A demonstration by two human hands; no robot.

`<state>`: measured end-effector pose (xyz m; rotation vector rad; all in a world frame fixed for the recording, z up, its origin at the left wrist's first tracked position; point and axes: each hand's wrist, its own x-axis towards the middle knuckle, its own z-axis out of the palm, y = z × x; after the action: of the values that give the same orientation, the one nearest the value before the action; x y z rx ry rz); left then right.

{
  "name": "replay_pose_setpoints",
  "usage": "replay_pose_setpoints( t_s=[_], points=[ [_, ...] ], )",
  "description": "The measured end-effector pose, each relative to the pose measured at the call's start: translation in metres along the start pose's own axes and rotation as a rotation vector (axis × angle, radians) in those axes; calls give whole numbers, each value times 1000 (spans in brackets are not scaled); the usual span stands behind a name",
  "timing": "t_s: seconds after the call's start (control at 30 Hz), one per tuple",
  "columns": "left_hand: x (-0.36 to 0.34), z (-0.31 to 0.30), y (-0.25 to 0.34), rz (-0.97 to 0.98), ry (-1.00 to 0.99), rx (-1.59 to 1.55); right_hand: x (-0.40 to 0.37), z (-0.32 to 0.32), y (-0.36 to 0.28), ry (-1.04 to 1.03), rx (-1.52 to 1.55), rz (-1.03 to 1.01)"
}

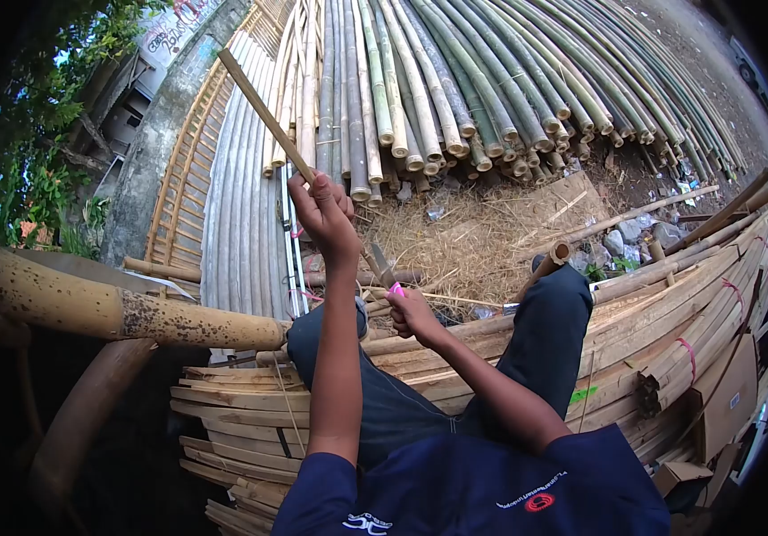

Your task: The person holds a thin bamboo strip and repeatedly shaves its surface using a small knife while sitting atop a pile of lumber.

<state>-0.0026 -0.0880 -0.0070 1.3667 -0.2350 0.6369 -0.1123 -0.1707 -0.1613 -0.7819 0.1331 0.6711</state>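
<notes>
your left hand (326, 213) is closed around a bamboo strip (259, 105) held up slanting before you, and your right hand (413, 311) grips a pink-handled knife (395, 288) at its lower end, so the cutting looks barely begun, with tied slats (670, 357) already stacked beside you.

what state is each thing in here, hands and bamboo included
left hand: raised, shut on the bamboo strip
bamboo strip: held tilted, top end up to the left
right hand: low, shut on the pink-handled tool
pink-handled tool: gripped, blade hard to make out
bamboo poles: lying stacked, cut ends toward the person
split slats: bundled, tied with pink bands
</notes>
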Motion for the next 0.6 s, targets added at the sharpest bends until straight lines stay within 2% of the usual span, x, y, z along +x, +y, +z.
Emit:
replay_pose_setpoints(
  t_s=[0.07,0.13,0.27,0.33,0.37,0.43,0.5,0.6],
  points=[
    [-1,2,0,4,-13,-5,-1,4,-9,-7,-45,-16],
    [-3,2,1,21,-26,-9,-14,22,-29,-33,-143,-140],
    [-8,7,1,-1,-45,-30,-15,19,-24,-19,-198,-192],
    [-7,10,0,1,-58,-30,10,-8,9,195,-616,-341],
    [-6,11,0,4,-67,-29,17,-21,23,198,-614,-347],
    [-6,9,1,-2,-84,-46,25,-53,54,321,-1141,-124],
    [-6,7,2,-23,-69,-33,34,-79,92,349,-1225,101],
    [-5,0,1,14,-32,-9,28,-86,100,235,-1374,89]
  ],
)
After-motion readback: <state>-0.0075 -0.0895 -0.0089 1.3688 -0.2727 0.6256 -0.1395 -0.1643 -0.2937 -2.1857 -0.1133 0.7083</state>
